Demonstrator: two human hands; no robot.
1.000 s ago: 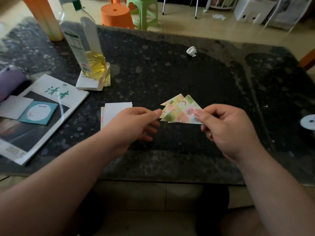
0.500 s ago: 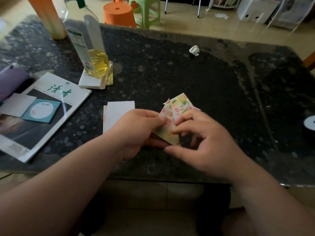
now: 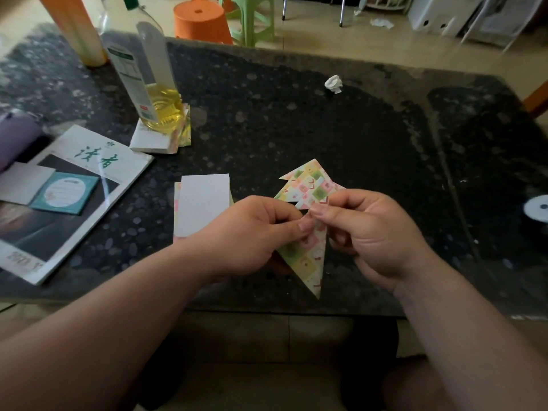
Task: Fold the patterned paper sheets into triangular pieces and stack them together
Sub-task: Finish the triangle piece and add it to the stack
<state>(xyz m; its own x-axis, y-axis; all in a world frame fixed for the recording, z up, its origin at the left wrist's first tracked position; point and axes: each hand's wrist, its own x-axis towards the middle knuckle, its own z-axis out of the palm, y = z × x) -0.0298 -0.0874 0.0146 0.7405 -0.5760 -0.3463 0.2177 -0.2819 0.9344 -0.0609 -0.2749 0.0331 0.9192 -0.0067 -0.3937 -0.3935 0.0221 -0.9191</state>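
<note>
Both hands hold a bundle of patterned triangular paper pieces (image 3: 308, 188) above the near middle of the dark table (image 3: 296, 120). My left hand (image 3: 252, 235) pinches the bundle from the left with thumb and fingers. From the right, my right hand (image 3: 370, 229) pinches it too, its fingers curled over the paper. One pointed triangle hangs down below the hands toward the table's front edge; others fan up behind them. A small stack of unfolded sheets (image 3: 203, 206), white side up, lies just left of my left hand.
An oil bottle (image 3: 148, 81) stands on another pile of sheets (image 3: 160, 139) at the back left. A magazine (image 3: 68, 191) with cards on it lies at the left. A crumpled paper ball (image 3: 333, 83) sits at the back. Stools (image 3: 201, 19) stand beyond the table.
The triangles were held fanned flat between the two hands; both hands then closed in on them, and the bundle now stands turned, one point hanging down and the others up.
</note>
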